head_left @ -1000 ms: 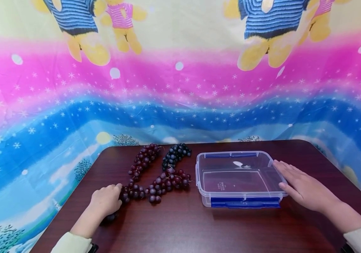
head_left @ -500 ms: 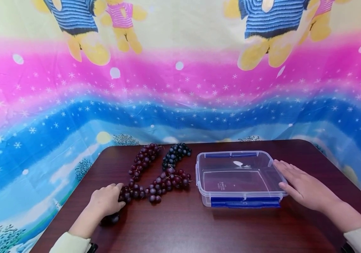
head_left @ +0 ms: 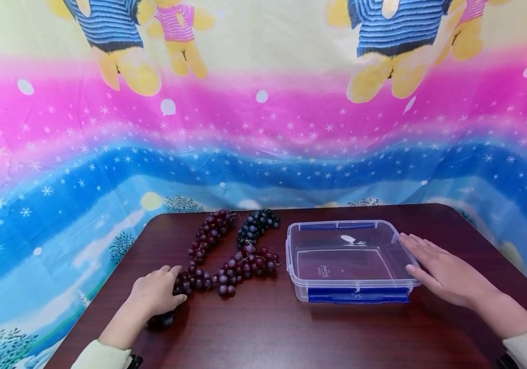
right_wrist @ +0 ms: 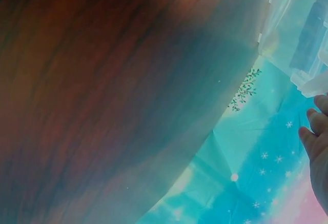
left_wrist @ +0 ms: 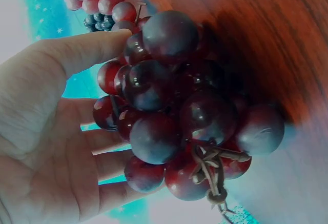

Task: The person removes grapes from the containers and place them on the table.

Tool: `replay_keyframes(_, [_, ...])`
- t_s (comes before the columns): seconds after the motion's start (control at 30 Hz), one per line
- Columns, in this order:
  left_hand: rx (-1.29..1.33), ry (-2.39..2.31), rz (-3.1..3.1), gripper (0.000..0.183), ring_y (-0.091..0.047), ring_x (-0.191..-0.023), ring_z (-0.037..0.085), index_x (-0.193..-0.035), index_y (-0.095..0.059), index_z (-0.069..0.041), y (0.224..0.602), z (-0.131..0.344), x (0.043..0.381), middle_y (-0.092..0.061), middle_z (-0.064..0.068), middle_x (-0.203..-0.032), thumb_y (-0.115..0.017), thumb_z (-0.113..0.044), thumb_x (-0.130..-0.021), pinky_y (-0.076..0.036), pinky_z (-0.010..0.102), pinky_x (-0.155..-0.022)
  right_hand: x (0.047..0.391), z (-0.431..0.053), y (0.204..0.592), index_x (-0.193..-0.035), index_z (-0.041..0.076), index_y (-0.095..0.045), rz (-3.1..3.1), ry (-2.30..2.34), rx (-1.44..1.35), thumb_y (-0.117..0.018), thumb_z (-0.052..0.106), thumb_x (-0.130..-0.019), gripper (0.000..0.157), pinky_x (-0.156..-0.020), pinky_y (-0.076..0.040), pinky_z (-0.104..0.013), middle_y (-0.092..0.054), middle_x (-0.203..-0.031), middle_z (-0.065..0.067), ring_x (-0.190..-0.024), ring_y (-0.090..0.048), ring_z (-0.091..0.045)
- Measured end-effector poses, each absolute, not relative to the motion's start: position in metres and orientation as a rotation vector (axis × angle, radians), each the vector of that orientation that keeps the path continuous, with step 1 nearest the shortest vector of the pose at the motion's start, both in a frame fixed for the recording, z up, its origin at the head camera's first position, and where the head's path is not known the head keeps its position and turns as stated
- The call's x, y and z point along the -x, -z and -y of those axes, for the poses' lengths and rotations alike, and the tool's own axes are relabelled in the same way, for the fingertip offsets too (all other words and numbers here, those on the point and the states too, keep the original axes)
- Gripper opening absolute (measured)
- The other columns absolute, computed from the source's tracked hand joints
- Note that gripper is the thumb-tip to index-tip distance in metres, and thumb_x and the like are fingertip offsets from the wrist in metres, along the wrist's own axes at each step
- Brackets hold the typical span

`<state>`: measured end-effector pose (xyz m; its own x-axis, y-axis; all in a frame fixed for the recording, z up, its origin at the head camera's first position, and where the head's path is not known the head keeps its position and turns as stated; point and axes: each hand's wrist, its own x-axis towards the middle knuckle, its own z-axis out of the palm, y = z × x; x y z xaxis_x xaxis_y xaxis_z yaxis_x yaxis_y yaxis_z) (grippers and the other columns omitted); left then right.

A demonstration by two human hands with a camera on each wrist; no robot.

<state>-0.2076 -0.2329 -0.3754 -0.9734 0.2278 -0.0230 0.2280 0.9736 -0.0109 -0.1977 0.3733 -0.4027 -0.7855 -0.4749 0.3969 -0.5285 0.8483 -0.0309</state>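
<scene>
My left hand [head_left: 155, 292] is at a bunch of dark red grapes [head_left: 161, 320] on the table's left side. In the left wrist view, that bunch [left_wrist: 156, 85] lies between my thumb and fingers. The thumb is straight, its tip by the upper grapes; the other fingers reach behind, partly hidden, and the palm stands apart from the fruit. My right hand [head_left: 450, 274] lies with extended fingers against the right side of a clear plastic food container [head_left: 358, 283] with blue clips. Only its fingers [right_wrist: 319, 124] show at the right wrist view's edge, near the container.
More grape bunches lie beyond my left hand: a dark red one [head_left: 210, 233], a blue-black one [head_left: 256, 225] and a purple-red one [head_left: 249, 264]. Under everything is a brown wooden table [head_left: 254, 333]. A printed cloth [head_left: 263, 128] hangs behind it.
My left thumb has spread away from the fingers, and the left hand has loosened around the grapes, more of which show below it. The right hand and container stay in place.
</scene>
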Motion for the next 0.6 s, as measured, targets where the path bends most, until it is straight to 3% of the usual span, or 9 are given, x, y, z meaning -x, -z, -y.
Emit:
replay_keyframes(0.4, [-0.439, 0.041, -3.193, 0.069, -0.061, -0.102, 0.038, -0.129, -0.057, 0.002, 0.366, 0.234, 0.204, -0.059, 0.023, -0.120, -0.079, -0.038, -0.079, -0.053, 0.051, -0.070, 0.199, -0.374, 0.398, -0.150, 0.005, -0.035, 2.647, -0.207, -0.773, -0.062, 0.029, -0.095, 0.067, -0.107, 0.003, -0.010, -0.043, -0.145, -0.023, -0.144, -0.018, -0.014])
replay_keyframes(0.6, [-0.547, -0.015, -3.324, 0.066, -0.059, -0.106, 0.039, -0.130, -0.058, 0.000, 0.364, 0.233, 0.203, -0.058, 0.023, -0.123, -0.078, -0.039, -0.080, -0.052, 0.053, -0.078, 0.198, -0.374, 0.391, -0.153, 0.011, -0.031, 2.627, -0.246, -0.739, -0.064, 0.030, -0.093, 0.071, -0.107, 0.002, -0.010, -0.041, -0.147, -0.020, -0.144, -0.016, -0.011])
